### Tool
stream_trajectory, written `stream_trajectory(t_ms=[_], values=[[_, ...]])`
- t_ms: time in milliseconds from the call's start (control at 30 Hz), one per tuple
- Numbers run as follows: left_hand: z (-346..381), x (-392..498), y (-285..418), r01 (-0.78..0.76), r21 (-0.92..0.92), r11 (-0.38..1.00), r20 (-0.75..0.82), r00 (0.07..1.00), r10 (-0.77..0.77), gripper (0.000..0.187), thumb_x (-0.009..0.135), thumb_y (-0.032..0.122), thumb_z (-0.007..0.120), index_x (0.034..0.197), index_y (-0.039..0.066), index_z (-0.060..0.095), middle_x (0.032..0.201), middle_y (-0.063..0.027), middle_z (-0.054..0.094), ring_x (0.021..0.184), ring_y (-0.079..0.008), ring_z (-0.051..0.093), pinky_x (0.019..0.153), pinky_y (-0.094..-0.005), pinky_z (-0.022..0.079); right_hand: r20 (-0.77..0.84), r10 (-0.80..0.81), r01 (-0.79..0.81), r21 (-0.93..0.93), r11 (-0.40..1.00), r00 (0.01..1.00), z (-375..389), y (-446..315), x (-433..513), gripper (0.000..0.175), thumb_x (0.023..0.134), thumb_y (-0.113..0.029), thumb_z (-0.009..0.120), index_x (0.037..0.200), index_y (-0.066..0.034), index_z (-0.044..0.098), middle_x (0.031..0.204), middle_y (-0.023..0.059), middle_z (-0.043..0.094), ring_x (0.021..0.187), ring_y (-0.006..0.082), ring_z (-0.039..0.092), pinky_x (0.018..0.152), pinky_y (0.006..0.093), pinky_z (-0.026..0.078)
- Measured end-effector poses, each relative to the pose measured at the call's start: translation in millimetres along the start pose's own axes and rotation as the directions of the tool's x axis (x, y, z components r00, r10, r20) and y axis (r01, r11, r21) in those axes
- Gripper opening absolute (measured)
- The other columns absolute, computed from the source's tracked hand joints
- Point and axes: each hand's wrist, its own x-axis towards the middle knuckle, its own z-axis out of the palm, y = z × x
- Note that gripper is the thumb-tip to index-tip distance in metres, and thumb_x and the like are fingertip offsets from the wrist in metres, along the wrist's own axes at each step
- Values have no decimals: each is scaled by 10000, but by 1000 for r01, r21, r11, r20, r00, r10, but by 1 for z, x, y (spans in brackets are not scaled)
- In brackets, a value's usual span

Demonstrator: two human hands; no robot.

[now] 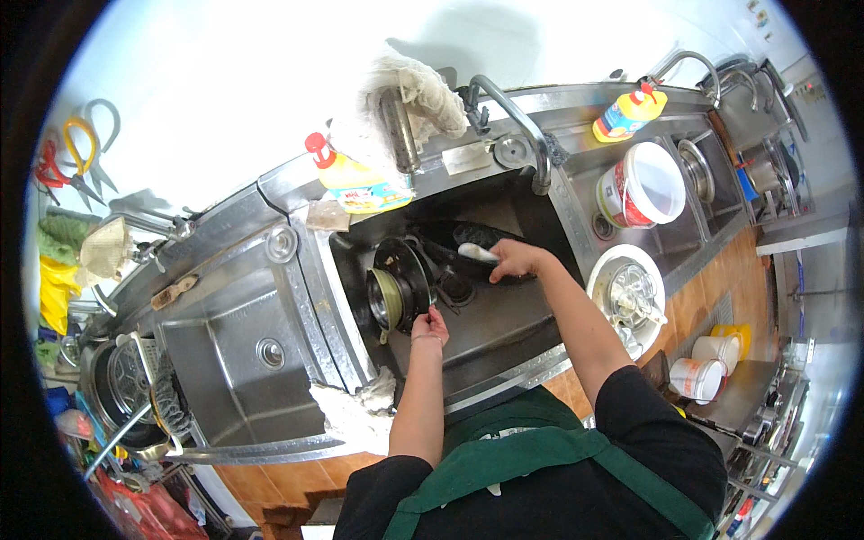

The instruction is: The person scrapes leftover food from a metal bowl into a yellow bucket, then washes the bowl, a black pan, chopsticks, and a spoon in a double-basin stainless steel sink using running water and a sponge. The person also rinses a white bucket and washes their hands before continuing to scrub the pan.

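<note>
In the middle sink basin (503,337), my left hand (432,325) pinches the near edge of a dark round pan (420,270), which is tilted on its side. A metal bowl with a pale green rim (385,300) leans against the pan's left side. My right hand (516,260) grips a smooth white object (478,252), perhaps a handle or a spoon; its far end is hard to make out. Just beyond it lies a dark, rough-textured piece (476,233). More black cookware (432,236) rests at the back of the basin, partly hidden in shadow.
A curved faucet (506,101) arches over the basin. Yellow detergent bottles (364,189) stand behind it. To the right are a white bucket (634,185) and a white basin holding glassware (626,297). Crumpled pale cloth (358,412) lies on the left front edge.
</note>
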Motion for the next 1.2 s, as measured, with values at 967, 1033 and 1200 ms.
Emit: stream_trajectory(t_ms=[967,1033,1200], values=[[-23,25,8,-11,38,999,-47,999,13,163,804,30,426,914,-44,522,729,-96,591,507,-163,577,461,-229,531,-181,-102,-29,-604,796,978,125,48,-28,155,680,-166,597,806,-80,628,735,137,627,700,301,614,641,417,488],[-28,27,4,-43,45,998,-15,999,43,154,828,42,417,900,-39,526,729,-100,591,522,-167,577,468,-232,531,-173,-71,-48,-598,800,982,140,63,-20,171,686,-160,600,834,-78,625,743,133,629,698,301,615,637,413,489],[-41,38,-2,12,164,986,-20,1000,-9,178,891,77,388,885,-33,527,740,-112,595,593,-177,587,513,-243,538,-181,9,-129,-666,735,984,167,83,5,167,781,-126,500,893,-77,614,773,112,647,738,278,637,635,413,492]])
